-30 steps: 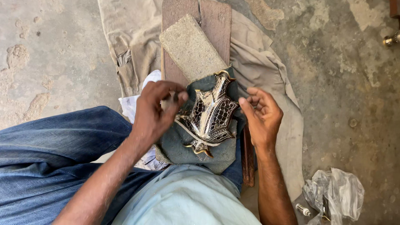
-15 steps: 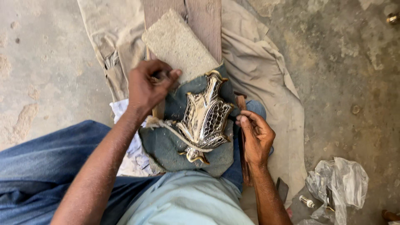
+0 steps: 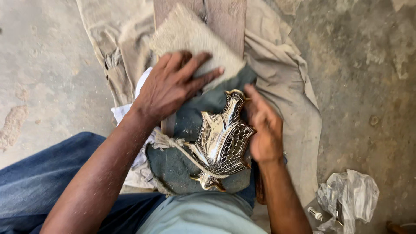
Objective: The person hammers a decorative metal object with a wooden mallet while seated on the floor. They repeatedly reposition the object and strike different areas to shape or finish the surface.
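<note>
A shiny brass ornament (image 3: pixel 221 145) shaped like a leaf or bird, with dark engraved pattern, lies on a grey-green cloth (image 3: pixel 173 167) over my lap. My right hand (image 3: pixel 262 125) grips the ornament's right edge near its top. My left hand (image 3: pixel 173 84) lies flat, fingers spread, on a rough beige pad (image 3: pixel 186 32) that rests on a wooden plank (image 3: pixel 225 19) ahead of the ornament. A frayed cord (image 3: pixel 167 141) runs across the cloth to the ornament.
A tan cloth (image 3: pixel 286 86) covers the concrete floor (image 3: pixel 368 78) under the plank. White rags (image 3: pixel 123 115) stick out at the left. A crumpled clear plastic bag (image 3: pixel 346 201) with small items lies at the lower right. My blue jeans leg (image 3: pixel 39 182) fills the lower left.
My left hand has left the ornament and moved up onto the beige pad. My right hand has closed on the ornament's right edge. The view has shifted closer.
</note>
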